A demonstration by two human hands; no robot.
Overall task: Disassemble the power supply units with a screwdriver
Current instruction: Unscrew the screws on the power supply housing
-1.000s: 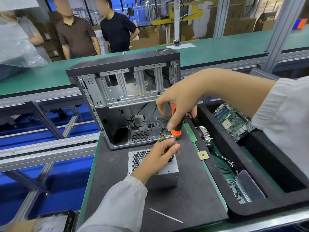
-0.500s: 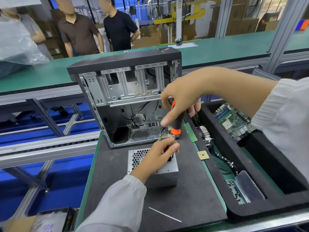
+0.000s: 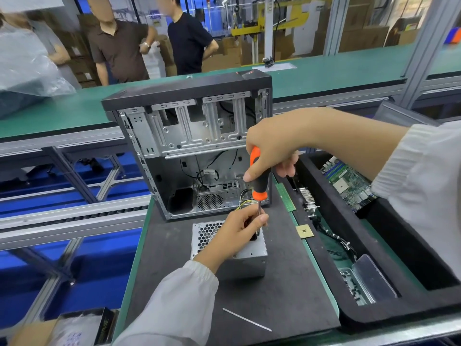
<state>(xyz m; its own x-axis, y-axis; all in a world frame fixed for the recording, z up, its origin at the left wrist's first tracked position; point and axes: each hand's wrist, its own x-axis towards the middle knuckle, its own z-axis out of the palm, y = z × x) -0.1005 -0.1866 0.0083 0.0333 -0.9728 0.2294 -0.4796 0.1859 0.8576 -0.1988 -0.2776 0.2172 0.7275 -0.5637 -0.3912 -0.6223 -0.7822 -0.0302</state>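
Power supply unit sits on the dark tabletop at centre frame, below the open case. Right hand reaches in from right, fingers wrapped round the upright screwdriver. Left hand pinches the shaft at the unit's top.

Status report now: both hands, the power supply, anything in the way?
Right hand grips screwdriver, upright. Left hand holds its shaft at top of power supply. Yellow wires close behind; open case beyond.
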